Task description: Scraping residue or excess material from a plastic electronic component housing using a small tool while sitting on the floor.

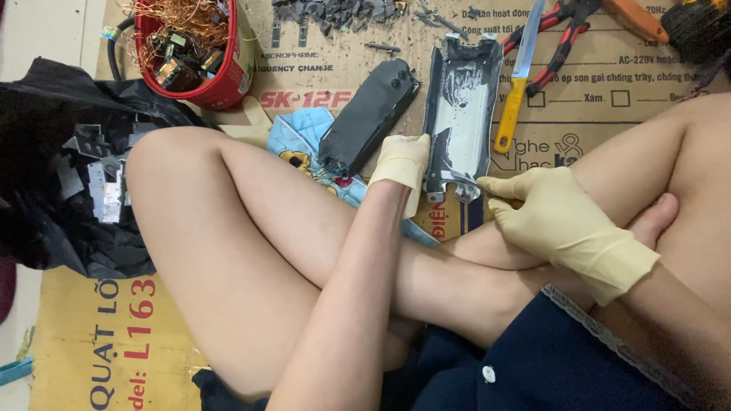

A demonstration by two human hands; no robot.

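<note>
Black flat casing piece (367, 116), lying slantwise on flattened cardboard (624, 84) just ahead of crossed bare legs, lower end tucked under gloved left hand (401, 162). Far left: crumpled black plastic bag (46, 152) with grey scrap bits on it. Beyond that, at top left, red tub (221, 84) heaped with tangled copper wire (183, 19) and small components. Between tub and casing piece, blue printed cloth (304, 141) spread partly beneath that piece. Left hand in cream latex glove, fingers curled down over near end of black casing piece, gripping it; thumb side touching edge of neighbouring metal tray. Just right of it, shallow grey metal tray-like shell (462, 114), open side up, smeared dark inside, long axis running away from body. Right hand (560, 217), likewise gloved, resting against shin, fingertips pinched at near right corner of metal shell; cannot tell whether actually clamped on that rim or only touching. Beside shell on right, knife with yellow handle (518, 76), blade pointing away. Further right, red-handled pliers (560, 38) lying across cardboard, handles splayed. Along top edge, scatter of dark broken fragments (335, 11). Bottom right: dark blue garment with lace trim (548, 358).
</note>
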